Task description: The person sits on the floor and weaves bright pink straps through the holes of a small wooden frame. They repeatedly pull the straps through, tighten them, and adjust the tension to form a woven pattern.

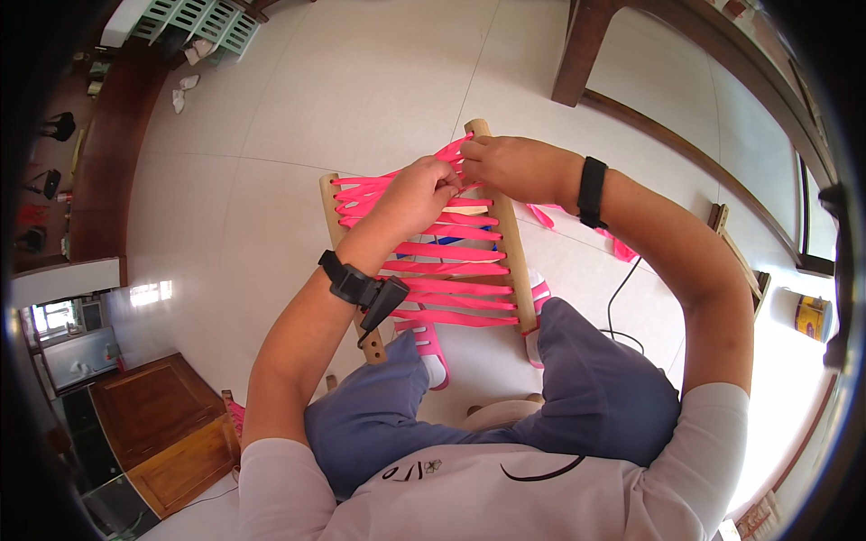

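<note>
A small wooden frame stands before me, with a right rail (512, 260) and a left rail (329, 203) drilled with holes. Pink cord (460, 286), flat and ribbon-like, runs back and forth between the rails in several rows. Near the far end, the thumb and fingers of my left hand (421, 193) pinch a strand above the rows. My right hand (517, 166) is bent over the far part of the right rail, its curled fingertips on pink strands close to my left fingertips. Those fingertips are partly hidden. Black bands with a device circle both wrists.
My legs and pink slippers (431, 345) flank the frame's near end. Loose pink cord (622, 249) lies on the tiled floor to the right, near a black cable (612, 304). A dark wooden table leg (582, 54) stands at far right, a wooden cabinet (162, 419) at left.
</note>
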